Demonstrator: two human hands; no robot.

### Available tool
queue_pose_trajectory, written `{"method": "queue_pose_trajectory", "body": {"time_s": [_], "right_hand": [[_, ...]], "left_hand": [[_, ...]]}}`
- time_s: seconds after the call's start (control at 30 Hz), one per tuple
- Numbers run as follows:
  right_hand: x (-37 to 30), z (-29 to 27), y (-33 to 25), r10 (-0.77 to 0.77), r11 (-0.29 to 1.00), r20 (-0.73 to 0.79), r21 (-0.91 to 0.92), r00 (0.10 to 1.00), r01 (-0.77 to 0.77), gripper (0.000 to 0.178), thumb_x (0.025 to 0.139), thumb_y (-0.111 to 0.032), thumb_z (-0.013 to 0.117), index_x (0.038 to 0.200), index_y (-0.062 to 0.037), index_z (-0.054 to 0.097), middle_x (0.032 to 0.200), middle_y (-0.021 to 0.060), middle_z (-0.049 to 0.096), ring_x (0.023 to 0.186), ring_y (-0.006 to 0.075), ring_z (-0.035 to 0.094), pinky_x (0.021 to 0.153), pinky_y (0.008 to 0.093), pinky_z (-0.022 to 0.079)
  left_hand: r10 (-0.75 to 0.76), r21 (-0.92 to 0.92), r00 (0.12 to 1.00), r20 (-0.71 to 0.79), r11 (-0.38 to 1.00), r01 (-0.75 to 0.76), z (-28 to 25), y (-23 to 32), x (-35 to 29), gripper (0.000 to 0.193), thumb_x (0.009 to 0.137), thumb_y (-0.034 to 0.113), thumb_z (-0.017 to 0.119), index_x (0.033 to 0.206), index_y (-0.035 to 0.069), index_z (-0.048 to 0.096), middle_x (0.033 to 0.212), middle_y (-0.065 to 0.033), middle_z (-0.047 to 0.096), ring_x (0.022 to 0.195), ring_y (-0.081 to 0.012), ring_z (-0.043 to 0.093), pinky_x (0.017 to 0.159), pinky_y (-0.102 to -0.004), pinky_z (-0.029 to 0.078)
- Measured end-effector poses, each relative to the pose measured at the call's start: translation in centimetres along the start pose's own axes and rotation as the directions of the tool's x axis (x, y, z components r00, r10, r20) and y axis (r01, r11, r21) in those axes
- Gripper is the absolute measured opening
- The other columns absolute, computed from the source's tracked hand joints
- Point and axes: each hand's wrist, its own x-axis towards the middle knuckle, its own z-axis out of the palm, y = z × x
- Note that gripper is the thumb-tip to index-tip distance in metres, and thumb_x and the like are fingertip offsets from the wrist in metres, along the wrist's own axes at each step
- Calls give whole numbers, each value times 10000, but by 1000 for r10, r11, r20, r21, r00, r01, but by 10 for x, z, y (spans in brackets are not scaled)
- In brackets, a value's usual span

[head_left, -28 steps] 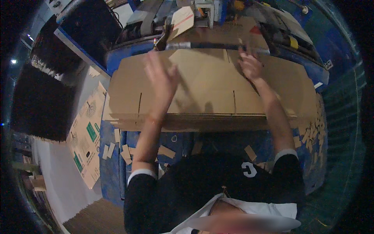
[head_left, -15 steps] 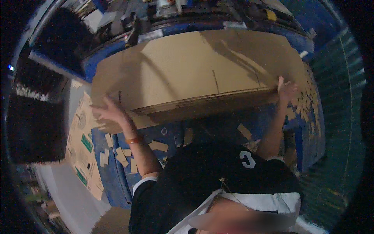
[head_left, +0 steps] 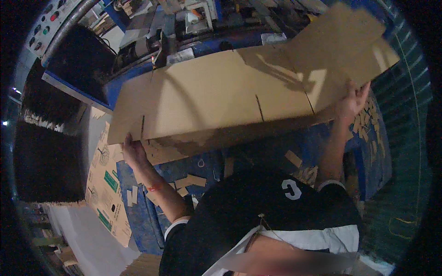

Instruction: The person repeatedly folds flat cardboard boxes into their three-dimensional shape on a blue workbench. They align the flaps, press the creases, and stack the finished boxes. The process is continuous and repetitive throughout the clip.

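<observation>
The cardboard (head_left: 212, 94) spans the blue table (head_left: 177, 169), its right end bent upward. The left forearm (head_left: 161, 188) angles outward, the left hand (head_left: 135, 154) clamped on the near left edge; the right forearm (head_left: 334, 149) reaches forward, the right hand (head_left: 353, 103) gripping the raised end, fingers partly hidden.

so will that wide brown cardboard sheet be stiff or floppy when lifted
The wide brown cardboard sheet will likely flex at its creases, as its right end bends upward above the right hand. It's probably light for its size: its edge looks thin.
</observation>
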Motion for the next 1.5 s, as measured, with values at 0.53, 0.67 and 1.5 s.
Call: {"method": "queue_pose_trajectory", "body": {"time_s": [0.53, 0.67, 1.5], "right_hand": [[-113, -6, -31, -90, 620, 996, 71, -20, 781, 367, 798, -111, 567, 1165, -112, 586, 1276, 99, 541, 1188, 303, 509, 980, 449, 436], [-103, 6, -10, -254, 458, 965, 176, -61, 871, 393, 807, -132, 579, 1199, -115, 563, 1301, 88, 523, 1214, 298, 486, 983, 442, 430], [-6, 80, 88, 293, 698, 683, -632, 669, 338, 534, 874, -373, 596, 1252, -5, 508, 1213, 189, 563, 1126, 358, 526, 937, 417, 436]], "left_hand": [[-337, 310, 323, 884, -94, -946, 90, -23, -135, 494, 860, 103, 456, 1354, 133, 457, 1443, -112, 382, 1333, -294, 362, 1100, -445, 262], [-258, 305, 286, 923, 35, -952, 104, -21, -122, 503, 855, 92, 481, 1356, 116, 447, 1426, -110, 404, 1325, -304, 369, 1104, -454, 255], [697, 795, 716, -34, 453, -404, 76, -36, -40, 910, 833, 370, 657, 1415, -93, 133, 1413, -334, 242, 1343, -507, 154, 1090, -563, 144]]}}
